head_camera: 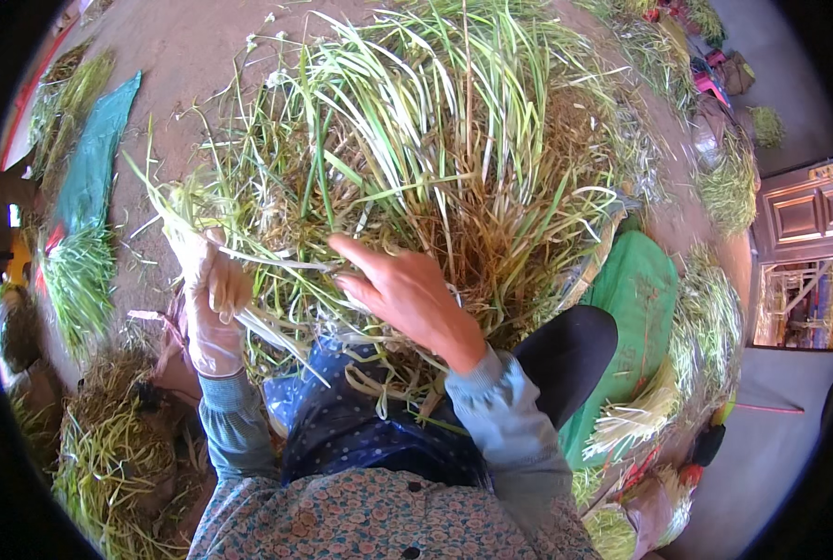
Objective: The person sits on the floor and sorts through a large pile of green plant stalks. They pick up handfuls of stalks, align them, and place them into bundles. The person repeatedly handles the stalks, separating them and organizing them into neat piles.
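My left hand [217, 280], in a thin translucent glove, is closed around a few pale green stalks [276, 332]. Leafy ends stick out above the fist and white stems point down to the right. One thin stalk [273, 261] runs across from this fist to my right hand [409, 294]. That hand is bare, with its index finger stretched out and its thumb below. The stalk's end meets the gap between them; whether it is pinched there is hidden. Directly beyond lies a big heap of long green plants [416, 112] with white stems and brown roots [486, 217].
Plant trimmings and a polka-dotted dark blue apron [360, 420] cover my lap. A green sack [630, 308] lies by my right knee [574, 350]. On the left are a tied green bunch [77, 280], a teal cloth [101, 154] and a trimmings pile [115, 448]. A wooden door [801, 217] stands far right.
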